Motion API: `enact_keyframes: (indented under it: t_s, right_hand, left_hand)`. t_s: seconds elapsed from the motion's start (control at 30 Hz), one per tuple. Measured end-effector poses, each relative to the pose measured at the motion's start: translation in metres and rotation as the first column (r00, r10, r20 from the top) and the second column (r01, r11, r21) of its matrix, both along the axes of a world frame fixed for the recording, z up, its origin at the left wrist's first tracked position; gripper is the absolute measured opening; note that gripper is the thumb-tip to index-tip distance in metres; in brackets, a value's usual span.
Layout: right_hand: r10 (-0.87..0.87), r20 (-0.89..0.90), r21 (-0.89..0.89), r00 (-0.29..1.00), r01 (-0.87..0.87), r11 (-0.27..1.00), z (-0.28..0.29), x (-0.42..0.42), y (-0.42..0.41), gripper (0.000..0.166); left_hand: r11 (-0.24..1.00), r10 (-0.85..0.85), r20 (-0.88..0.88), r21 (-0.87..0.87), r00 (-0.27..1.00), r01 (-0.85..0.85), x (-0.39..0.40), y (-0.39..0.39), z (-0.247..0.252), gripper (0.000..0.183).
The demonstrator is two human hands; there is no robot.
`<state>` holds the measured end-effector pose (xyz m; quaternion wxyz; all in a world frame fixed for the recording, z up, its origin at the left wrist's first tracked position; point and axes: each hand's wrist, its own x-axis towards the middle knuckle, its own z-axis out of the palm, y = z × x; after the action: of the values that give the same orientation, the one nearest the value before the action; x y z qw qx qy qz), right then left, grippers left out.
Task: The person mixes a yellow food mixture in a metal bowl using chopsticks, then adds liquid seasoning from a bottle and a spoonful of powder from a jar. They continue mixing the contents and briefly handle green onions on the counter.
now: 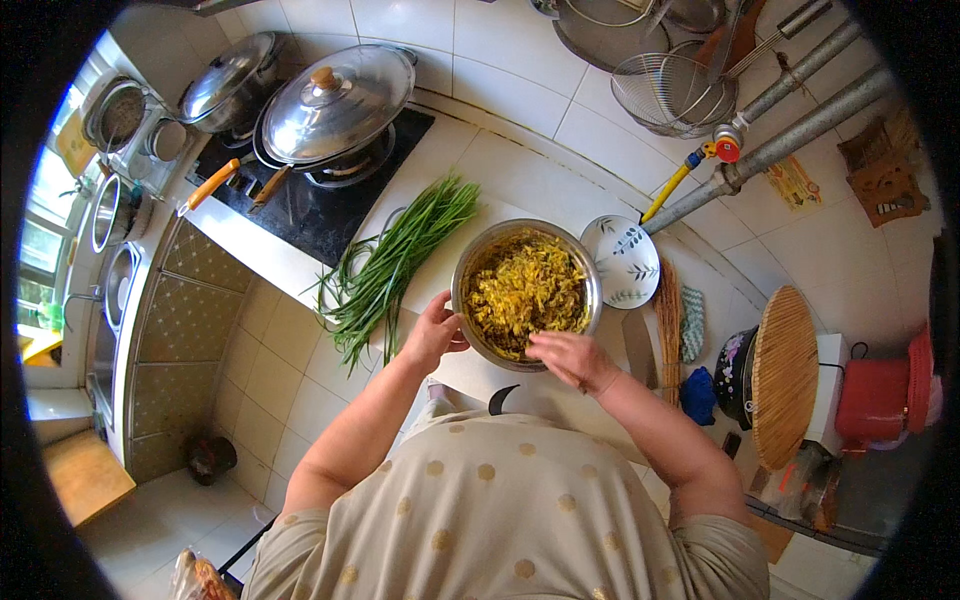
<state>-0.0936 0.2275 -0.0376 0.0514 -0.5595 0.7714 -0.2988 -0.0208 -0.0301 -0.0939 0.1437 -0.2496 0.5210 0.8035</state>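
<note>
A stainless steel bowl (459,289) stands on the counter in front of me. It holds a heap of yellow, chopped, mixed filling (525,289). My left hand (436,330) grips the bowl's left side, thumb at the rim and fingers against the outer wall. At the near right rim is my right hand (574,358), its fingertips over the edge of the filling; whether they pinch anything cannot be made out. Left of the bowl lies a loose bundle of long green garlic chives (409,262). A white plate with a leaf pattern (626,255) sits close by the bowl's right side.
Right of the bowl lie a knife blade (640,349), a straw brush (667,322) and a blue cloth (698,396). A round wooden board (784,375) stands further right. Back left, a lidded wok (337,105) and a lidded pot (229,79) occupy the gas hob (300,225).
</note>
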Motion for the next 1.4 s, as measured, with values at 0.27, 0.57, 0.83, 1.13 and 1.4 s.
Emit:
enact_keyframes:
  t_s: [0.27, 0.57, 0.83, 1.13, 1.4]
  right_hand:
    - [-0.401, 0.816, 0.039, 0.415, 0.654, 0.756, 0.001, -0.017, 0.020, 0.020]
    - [-0.187, 0.980, 0.046, 0.072, 0.830, 0.557, 0.000, -0.035, 0.010, 0.028]
    - [-0.442, 0.834, 0.140, 0.331, 0.648, 0.749, -0.003, 0.004, 0.020, 0.023]
    - [-0.654, 0.469, 0.028, 0.593, 0.730, 0.682, 0.066, 0.006, 0.028, 0.018]
    - [-0.766, 0.582, 0.223, 0.275, 0.851, 0.475, 0.011, 0.003, 0.040, 0.021]
  left_hand:
    - [0.990, 0.140, 0.028, 0.022, 0.990, -0.140, 0.027, 0.045, 0.012, 0.045]
    - [0.981, 0.177, 0.093, -0.098, 0.980, -0.168, 0.041, 0.052, 0.014, 0.045]
    - [0.903, 0.092, 0.023, -0.423, 0.996, -0.074, -0.006, -0.007, 0.005, 0.052]
    - [0.951, -0.069, 0.016, -0.301, 0.997, 0.071, -0.020, -0.007, -0.003, 0.041]
    - [0.995, -0.050, 0.002, -0.087, 0.999, 0.050, 0.005, -0.001, 0.008, 0.035]
